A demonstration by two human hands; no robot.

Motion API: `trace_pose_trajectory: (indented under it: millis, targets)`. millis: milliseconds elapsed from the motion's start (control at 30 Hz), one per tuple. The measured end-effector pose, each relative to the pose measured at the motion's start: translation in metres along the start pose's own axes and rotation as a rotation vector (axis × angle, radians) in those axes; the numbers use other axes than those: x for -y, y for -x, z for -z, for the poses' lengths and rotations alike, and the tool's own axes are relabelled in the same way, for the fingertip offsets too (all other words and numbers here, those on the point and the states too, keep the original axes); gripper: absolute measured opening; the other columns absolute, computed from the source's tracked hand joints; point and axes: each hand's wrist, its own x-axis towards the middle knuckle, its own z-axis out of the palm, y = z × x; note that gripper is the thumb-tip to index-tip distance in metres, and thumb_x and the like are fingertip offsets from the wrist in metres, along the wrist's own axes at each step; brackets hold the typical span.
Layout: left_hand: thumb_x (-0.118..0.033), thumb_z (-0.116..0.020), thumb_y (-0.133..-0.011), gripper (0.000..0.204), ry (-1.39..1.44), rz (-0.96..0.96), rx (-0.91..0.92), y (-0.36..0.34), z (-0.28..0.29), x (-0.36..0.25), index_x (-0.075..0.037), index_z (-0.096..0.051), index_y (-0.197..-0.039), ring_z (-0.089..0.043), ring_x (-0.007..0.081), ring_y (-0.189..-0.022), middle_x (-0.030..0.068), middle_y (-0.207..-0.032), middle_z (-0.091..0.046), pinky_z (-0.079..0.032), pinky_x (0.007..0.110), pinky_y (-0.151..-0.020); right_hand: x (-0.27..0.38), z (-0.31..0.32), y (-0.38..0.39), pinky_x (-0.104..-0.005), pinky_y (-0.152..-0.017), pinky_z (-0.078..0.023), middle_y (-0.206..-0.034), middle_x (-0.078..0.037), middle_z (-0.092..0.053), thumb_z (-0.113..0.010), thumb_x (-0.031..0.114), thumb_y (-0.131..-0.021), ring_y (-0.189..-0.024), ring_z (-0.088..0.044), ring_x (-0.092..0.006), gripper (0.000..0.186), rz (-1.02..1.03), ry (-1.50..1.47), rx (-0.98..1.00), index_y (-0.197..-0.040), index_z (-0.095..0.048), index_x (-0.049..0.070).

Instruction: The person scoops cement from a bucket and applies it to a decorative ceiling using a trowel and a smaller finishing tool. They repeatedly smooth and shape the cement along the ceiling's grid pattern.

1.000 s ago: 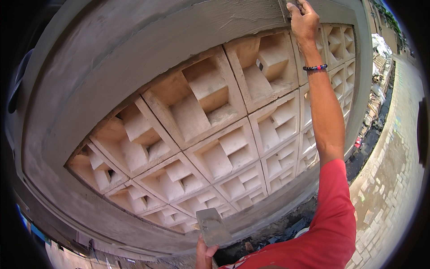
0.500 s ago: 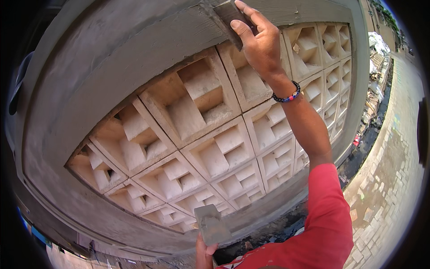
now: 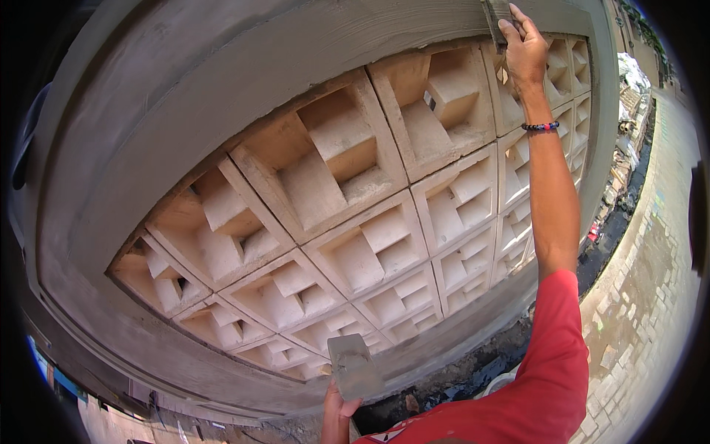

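My right hand (image 3: 526, 58) is raised at the upper right with its fingers closed on a dark, flat plastering float (image 3: 497, 24). The float's face lies against the grey cement band (image 3: 325, 46) above the openwork blocks. Low in the middle, my left hand (image 3: 340, 403) grips a flat rectangular trowel (image 3: 355, 366) smeared with grey cement. It is held out in front of the lower blocks, and its handle is hidden behind the plate. Pale breeze blocks (image 3: 362, 248) with angled openings fill the wall frame between my hands.
Grey plaster surrounds the blocks, with a stepped edge on the left. Along the wall's foot runs a dark, wet gutter (image 3: 484, 377). Rubble and white sacks (image 3: 632, 78) are heaped at the far right beside a paved lane (image 3: 643, 296).
My right hand has swept the float rightward along the upper cement band, leaving smoother plaster behind it. My left hand and its trowel have barely shifted.
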Motion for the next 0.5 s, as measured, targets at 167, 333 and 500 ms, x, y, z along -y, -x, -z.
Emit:
trace_pose_trajectory:
  millis: [167,333,500]
  targets:
    - [-0.016,-0.055,-0.083,0.034,0.006,0.008,0.051,-0.003,0.008,0.000,-0.005,-0.053,-0.115,-0.059,0.0255,-0.100,0.0101,-0.109,-0.061,-0.046,0.040,-0.090,0.095,-0.047,0.059,-0.0298,-0.089,-0.042,-0.111,-0.017,-0.060,-0.056,0.006,-0.082,-0.103,-0.055,-0.0212,0.037,0.061,-0.090,0.106,-0.118,-0.053,-0.004]
    - [-0.016,-0.057,-0.082,0.035,0.139,0.049,0.030,0.003,0.008,-0.005,-0.005,-0.053,-0.115,-0.059,0.0256,-0.100,0.0102,-0.110,-0.061,-0.046,0.039,-0.089,0.176,-0.094,0.129,-0.0375,-0.080,-0.044,-0.093,-0.018,-0.063,-0.057,0.005,-0.078,-0.087,-0.056,-0.0324,0.035,0.235,-0.184,0.220,-0.113,-0.056,-0.002]
    - [-0.016,-0.058,-0.081,0.037,0.073,-0.006,0.069,0.009,0.030,-0.008,-0.005,-0.052,-0.115,-0.059,0.0256,-0.100,0.0098,-0.110,-0.060,-0.046,0.040,-0.089,0.232,-0.110,0.180,-0.0348,-0.072,-0.046,-0.092,-0.017,-0.063,-0.059,0.004,-0.079,-0.078,-0.057,-0.0293,0.033,0.234,-0.582,0.500,-0.112,-0.058,-0.001]
